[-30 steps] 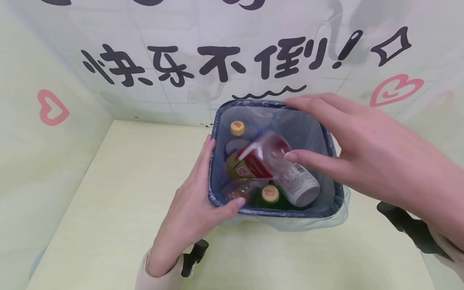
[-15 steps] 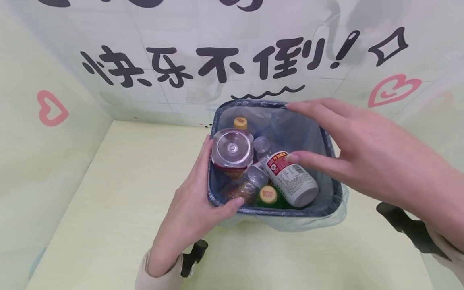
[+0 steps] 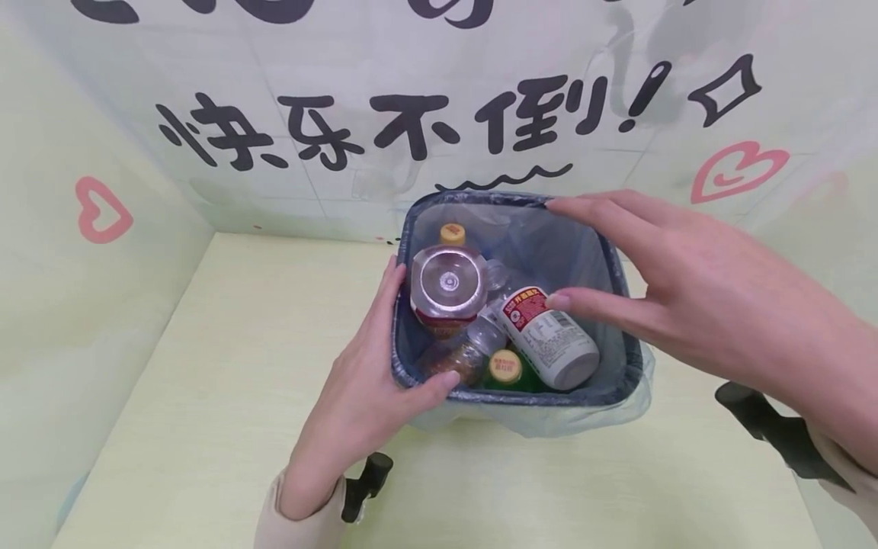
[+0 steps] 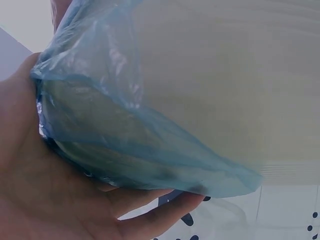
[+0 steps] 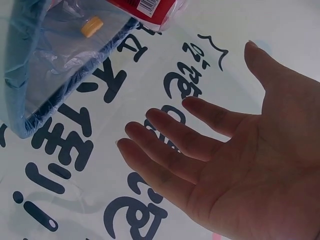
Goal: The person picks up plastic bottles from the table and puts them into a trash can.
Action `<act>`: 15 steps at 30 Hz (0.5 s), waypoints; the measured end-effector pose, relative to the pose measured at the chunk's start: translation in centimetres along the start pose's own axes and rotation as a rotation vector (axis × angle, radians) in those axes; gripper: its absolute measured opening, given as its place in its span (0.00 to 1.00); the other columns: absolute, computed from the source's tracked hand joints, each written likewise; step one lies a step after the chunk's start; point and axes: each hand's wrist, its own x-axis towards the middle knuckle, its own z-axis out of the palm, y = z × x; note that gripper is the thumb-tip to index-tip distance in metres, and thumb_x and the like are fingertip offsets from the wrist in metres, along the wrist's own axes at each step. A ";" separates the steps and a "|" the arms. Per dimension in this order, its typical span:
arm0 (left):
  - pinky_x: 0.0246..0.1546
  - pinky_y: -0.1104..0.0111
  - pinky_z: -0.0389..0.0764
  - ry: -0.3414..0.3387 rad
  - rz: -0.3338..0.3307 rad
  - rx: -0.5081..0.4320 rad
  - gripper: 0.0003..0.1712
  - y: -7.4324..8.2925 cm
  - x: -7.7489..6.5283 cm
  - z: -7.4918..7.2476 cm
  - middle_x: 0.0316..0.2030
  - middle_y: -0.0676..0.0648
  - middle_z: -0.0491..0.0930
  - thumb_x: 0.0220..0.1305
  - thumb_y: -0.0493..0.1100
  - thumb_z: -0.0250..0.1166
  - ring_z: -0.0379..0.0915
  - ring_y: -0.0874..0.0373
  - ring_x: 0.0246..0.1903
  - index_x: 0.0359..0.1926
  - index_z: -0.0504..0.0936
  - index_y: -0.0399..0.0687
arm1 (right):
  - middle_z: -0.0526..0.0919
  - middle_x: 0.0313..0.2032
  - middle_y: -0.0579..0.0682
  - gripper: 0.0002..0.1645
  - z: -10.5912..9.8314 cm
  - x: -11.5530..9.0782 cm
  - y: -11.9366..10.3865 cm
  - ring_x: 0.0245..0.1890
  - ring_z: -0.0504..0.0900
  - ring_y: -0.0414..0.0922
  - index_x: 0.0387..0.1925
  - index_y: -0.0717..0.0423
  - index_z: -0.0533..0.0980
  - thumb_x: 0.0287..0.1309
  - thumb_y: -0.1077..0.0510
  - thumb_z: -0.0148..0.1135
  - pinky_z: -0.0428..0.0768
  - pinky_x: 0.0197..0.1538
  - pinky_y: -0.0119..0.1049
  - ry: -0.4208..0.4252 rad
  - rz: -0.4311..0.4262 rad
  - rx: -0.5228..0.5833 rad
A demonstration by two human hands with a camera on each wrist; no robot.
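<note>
My left hand [image 3: 363,374] holds the left side of a lined trash bin [image 3: 607,393], its thumb over the front rim and its fingers along the outside. In the left wrist view, those fingers lie against the pale-blue bag [image 4: 115,145]. Above the bin's right side hovers my right hand [image 3: 686,267], fingers spread and holding nothing. Inside, a clear bottle [image 3: 449,282] with a red label stands upside down, base upward, at the left. Beside it lie a white-and-red bottle [image 3: 552,339], a yellow-capped bottle [image 3: 453,234], a green bottle [image 3: 506,367] and a clear bottle [image 3: 480,343].
The bin rests on a pale yellow tabletop [image 3: 226,381]. A white wall sheet [image 3: 384,175] with black lettering and pink hearts rises directly behind it. Black straps or mounts [image 3: 366,488] sit at the wrists.
The clear red-labelled bottle left my right hand and dropped into the bin's left side, landing base up. It has since shifted slightly right. Both hands stay nearly in place.
</note>
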 end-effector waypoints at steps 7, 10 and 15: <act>0.62 0.44 0.68 -0.017 0.043 -0.057 0.67 -0.4 0.3 -0.1 0.77 0.60 0.43 0.52 0.70 0.70 0.52 0.55 0.72 0.77 0.30 0.75 | 0.70 0.67 0.47 0.47 -1.6 0.1 -2.6 0.19 0.74 0.30 0.74 0.32 0.59 0.57 0.27 0.60 0.79 0.46 0.51 -0.019 0.067 0.040; 0.63 0.42 0.65 -0.004 0.047 -0.057 0.67 -0.7 0.1 -0.3 0.77 0.57 0.44 0.48 0.81 0.61 0.50 0.53 0.73 0.77 0.29 0.76 | 0.71 0.66 0.46 0.46 -1.7 0.1 -2.8 0.21 0.76 0.32 0.74 0.32 0.59 0.58 0.27 0.59 0.79 0.47 0.51 -0.019 0.071 0.040; 0.66 0.38 0.55 0.039 0.057 0.007 0.67 -0.9 -0.4 -1.0 0.78 0.59 0.36 0.43 0.90 0.47 0.42 0.50 0.76 0.78 0.30 0.73 | 0.71 0.66 0.44 0.47 -1.3 -0.1 -2.2 0.30 0.81 0.37 0.74 0.29 0.58 0.57 0.24 0.57 0.78 0.48 0.53 -0.011 0.074 0.039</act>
